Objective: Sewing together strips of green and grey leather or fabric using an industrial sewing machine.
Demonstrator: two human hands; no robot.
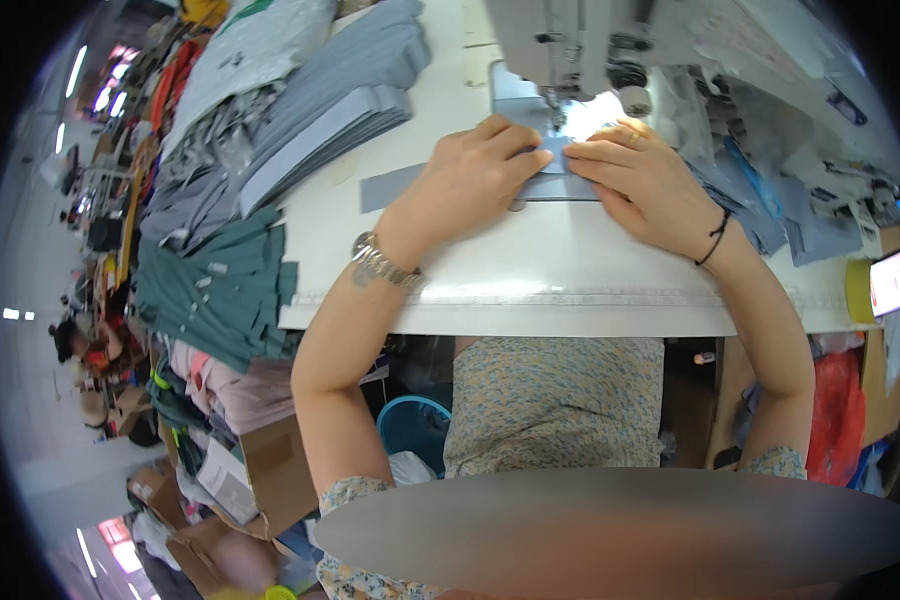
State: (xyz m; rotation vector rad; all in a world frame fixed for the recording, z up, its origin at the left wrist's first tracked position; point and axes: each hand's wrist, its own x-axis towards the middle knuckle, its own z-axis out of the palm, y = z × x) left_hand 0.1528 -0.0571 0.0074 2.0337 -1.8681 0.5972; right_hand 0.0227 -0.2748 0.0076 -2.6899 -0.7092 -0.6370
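A strip of grey-blue fabric [388, 188] lies across the white table, running beneath both hands to the sewing machine's [570, 60] lit needle area. My left hand [478, 172] is closed on the fabric, thumb and forefinger meeting at its edge just left of the needle. From the right, my right hand [642, 182] grips the same fabric with fingers pressed together close to the presser foot [558, 112]. Both sets of fingertips are a short way in front of the needle. The fabric between my palms and the table is partly hidden.
Stacked grey fabric pieces [320, 145] lie at the back left, with green fabric pieces [220, 285] at the table's left edge. Grey scraps [820, 225] and yellow tape [858, 290] are at the right. Below stand a blue bin [410, 425] and a cardboard box [278, 475].
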